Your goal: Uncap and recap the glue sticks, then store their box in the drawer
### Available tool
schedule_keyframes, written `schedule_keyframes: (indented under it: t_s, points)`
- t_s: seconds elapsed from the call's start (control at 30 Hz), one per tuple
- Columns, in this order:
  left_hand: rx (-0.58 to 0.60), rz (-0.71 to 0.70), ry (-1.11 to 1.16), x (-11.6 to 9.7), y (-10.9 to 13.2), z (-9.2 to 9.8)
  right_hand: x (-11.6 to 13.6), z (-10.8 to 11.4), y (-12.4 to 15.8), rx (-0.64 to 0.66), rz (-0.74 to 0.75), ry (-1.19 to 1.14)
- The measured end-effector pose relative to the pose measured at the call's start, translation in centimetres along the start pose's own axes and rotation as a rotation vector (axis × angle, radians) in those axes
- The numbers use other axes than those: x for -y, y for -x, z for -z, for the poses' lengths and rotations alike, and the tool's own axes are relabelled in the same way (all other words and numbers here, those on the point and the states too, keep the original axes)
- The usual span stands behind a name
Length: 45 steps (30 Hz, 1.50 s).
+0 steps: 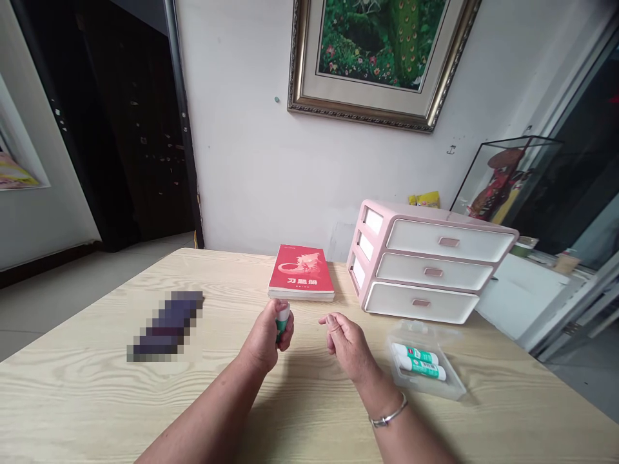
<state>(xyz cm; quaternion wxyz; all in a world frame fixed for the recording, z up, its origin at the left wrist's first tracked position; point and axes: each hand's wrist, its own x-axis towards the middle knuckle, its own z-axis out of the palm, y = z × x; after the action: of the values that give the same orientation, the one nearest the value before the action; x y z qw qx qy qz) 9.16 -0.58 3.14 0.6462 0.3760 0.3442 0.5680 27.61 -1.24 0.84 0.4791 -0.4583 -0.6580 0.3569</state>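
At the near edge, forearms: both bare forearms come in from the bottom of the view over the pale wood-grain bench (97,386); a thin silver bracelet (389,415) sits on the right wrist.
Left hand: the left hand (267,338) is held just above the bench near its middle, its grip wrapped around a glue stick (283,320).
Glue stick: held roughly upright in the left fist, its white cap standing out above the thumb and a strip of the green body showing between the fingers; the lower end is hidden by the hand.
Right hand: the right hand (345,345) hovers just beside the left, apart from it, with a loose grip, fingers half curled and nothing in it.
Clear box: a shallow see-through plastic box (457,386) lies on the bench to the right of the right hand, lid open behind it; two spare sticks (420,362) with green labels lie side by side inside.
Dark object: a blurred dark oblong (167,325) lies flat on the bench, well to the left of the hands.
Red book: a red book (302,270) lies flat beyond the hands, towards the far edge.
Drawer unit: a pink drawer unit (435,270) with three white drawers, all shut, stands just right of the book.
Yellow packets: yellow packets (425,198) show behind the unit's top.
Glass case: a glass case (507,177) stands further right, off the bench.
Wall: a gilt-framed picture (382,51) with green foliage hangs above the book and drawers.
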Motion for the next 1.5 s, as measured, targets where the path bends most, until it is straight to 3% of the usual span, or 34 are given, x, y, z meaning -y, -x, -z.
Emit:
schedule_keyframes:
  t_s: [0.33,0.53,0.63,0.8,0.93,1.03,1.17,1.37,1.5]
  points:
    - [0.166,-0.030,-0.290,2.0,0.7,-1.0,1.7,-2.4,1.3,0.019,0.276,0.070]
    - [0.481,-0.054,-0.279,1.7,1.6,-1.3,2.9,-2.5,2.5,-0.079,0.338,0.146]
    - [0.518,-0.082,-0.405,1.2,1.6,-1.0,3.6,-0.5,3.6,-0.091,0.316,0.236]
    - [0.360,-0.093,-0.625,0.7,1.2,-0.3,3.8,6.6,5.5,-0.181,0.332,0.646]
    - [0.335,-0.132,-0.706,1.2,0.7,0.1,3.0,12.8,7.0,-0.085,0.231,0.948]
    - [0.315,-0.182,-0.807,1.5,0.5,0.3,1.9,15.7,8.2,0.001,0.134,1.063]
    - [0.271,-0.196,-0.896,1.4,0.6,0.3,0.3,17.0,9.0,0.034,0.072,1.101]
    - [0.273,-0.191,-0.909,1.5,0.7,0.6,-0.5,17.3,9.4,0.043,0.075,1.075]
    - [0.277,-0.212,-0.912,1.4,0.9,0.7,-0.7,17.5,10.1,-0.101,0.085,1.025]
